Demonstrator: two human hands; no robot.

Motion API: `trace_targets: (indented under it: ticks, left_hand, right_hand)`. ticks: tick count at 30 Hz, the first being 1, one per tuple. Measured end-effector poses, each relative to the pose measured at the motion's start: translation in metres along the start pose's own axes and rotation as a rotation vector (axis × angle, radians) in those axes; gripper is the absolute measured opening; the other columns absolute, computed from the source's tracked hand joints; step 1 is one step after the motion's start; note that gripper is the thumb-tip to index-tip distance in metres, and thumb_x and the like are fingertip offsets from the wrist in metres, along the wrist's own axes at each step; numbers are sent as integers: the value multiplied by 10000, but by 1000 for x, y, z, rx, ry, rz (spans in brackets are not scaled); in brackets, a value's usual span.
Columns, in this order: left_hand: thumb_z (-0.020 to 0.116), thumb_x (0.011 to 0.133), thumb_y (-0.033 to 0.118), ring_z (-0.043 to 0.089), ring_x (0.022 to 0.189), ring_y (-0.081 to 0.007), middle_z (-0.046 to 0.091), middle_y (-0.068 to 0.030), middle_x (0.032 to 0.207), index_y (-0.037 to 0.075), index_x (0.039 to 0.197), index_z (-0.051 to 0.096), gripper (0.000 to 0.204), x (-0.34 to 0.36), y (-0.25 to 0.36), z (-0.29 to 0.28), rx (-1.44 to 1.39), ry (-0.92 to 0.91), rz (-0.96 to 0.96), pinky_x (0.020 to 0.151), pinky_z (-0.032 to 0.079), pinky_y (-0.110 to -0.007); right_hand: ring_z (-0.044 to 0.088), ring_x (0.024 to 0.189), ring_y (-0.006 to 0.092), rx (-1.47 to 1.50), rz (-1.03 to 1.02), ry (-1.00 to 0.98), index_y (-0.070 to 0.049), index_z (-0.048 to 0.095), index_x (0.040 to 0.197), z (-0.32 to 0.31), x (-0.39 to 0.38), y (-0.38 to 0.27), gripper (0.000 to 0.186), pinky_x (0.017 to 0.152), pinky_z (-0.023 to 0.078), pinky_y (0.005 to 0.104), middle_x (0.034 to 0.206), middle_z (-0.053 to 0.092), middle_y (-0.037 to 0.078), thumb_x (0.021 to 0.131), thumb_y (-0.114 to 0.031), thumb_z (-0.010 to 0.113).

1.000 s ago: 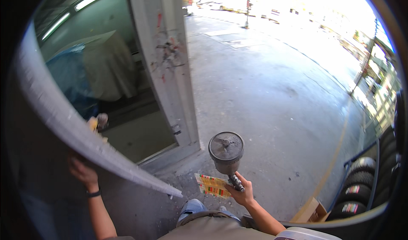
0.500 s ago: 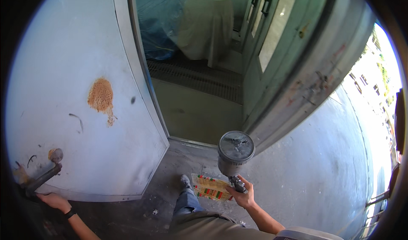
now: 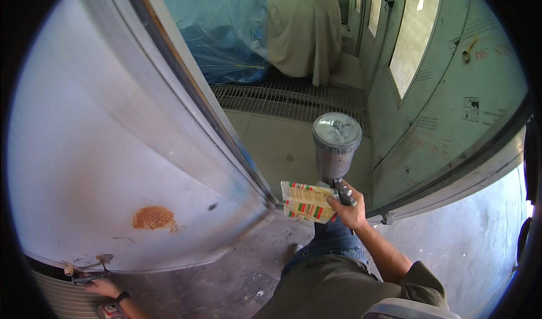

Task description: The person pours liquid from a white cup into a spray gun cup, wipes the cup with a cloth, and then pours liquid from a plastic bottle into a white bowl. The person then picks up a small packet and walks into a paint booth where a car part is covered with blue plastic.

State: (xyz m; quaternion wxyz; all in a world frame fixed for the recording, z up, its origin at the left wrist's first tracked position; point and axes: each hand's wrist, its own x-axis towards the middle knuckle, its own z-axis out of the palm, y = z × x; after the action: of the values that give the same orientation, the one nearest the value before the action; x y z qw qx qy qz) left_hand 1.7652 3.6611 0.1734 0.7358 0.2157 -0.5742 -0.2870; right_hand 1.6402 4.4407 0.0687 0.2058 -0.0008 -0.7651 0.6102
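Note:
My right hand (image 3: 351, 209) is closed round a spray gun (image 3: 343, 192), whose grey paint-stained cup (image 3: 336, 147) stands upright on top with its lid on. The same hand holds a yellowish sheet or flat packet (image 3: 307, 200) with red and green marks, sticking out leftward from the gun. Low on the left, my left hand (image 3: 104, 288) has its fingers curled at the lever handle (image 3: 90, 276) of a whitish metal door (image 3: 113, 149). Part of those fingers is hidden by the handle. A rusty brown patch (image 3: 153, 218) marks the door above the handle.
Ahead is an open doorway with a raised sill. Inside, a large shape lies under blue plastic (image 3: 220, 31) and a beige cloth (image 3: 302, 31), behind a floor grating (image 3: 288, 99). A greenish door leaf (image 3: 440, 110) with windows borders the right. Ribbed panelling (image 3: 56, 293) shows lower left.
I have stepped nearer the doorway. The spray gun and packet are farther forward, against the opening. The door has swung relative to me, with my left hand still at its handle.

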Motion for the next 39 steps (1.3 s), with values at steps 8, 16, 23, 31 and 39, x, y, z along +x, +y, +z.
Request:
trace_targets:
  ticks: [8,16,23,31,39]
  left_hand:
    - [675,695,-3,499,1292,-472,618,-261,1276,-70,1178,626,489,9,124,-126,1133,-660,675,1194,318,-559]
    - [730,691,37,543,1225,-498,648,-328,1143,-73,1150,624,483,35,181,-230,1406,-687,461,1189,337,-549]
    - [734,697,38,535,1242,-494,634,-322,1182,-66,1189,608,519,14,220,-290,1441,-624,277,1189,338,-541]
    - [738,703,40,526,1261,-489,618,-314,1226,-58,1234,589,560,-44,263,-452,1457,-574,-110,1190,339,-532]
    - [742,709,41,516,1281,-484,602,-306,1270,-50,1279,570,603,-149,345,-478,1582,-435,-552,1191,341,-522]
  right_hand:
    - [639,1023,100,181,-36,-44,81,548,1410,12,24,-1,629,928,524,292,1157,735,102,862,-108,792]
    - [647,884,83,115,-109,-117,127,561,1366,13,65,-13,631,837,534,267,999,757,128,836,-102,814]
    - [652,728,80,-78,-119,-267,98,578,1366,0,56,-88,634,696,539,268,862,754,119,813,-95,822]
    - [644,918,89,5,-123,-521,142,529,1390,32,-49,-262,632,847,531,270,1031,753,121,847,-46,793]
    - [617,923,69,95,-98,-908,96,575,1366,181,34,-353,525,835,518,241,1011,720,45,885,-15,754]
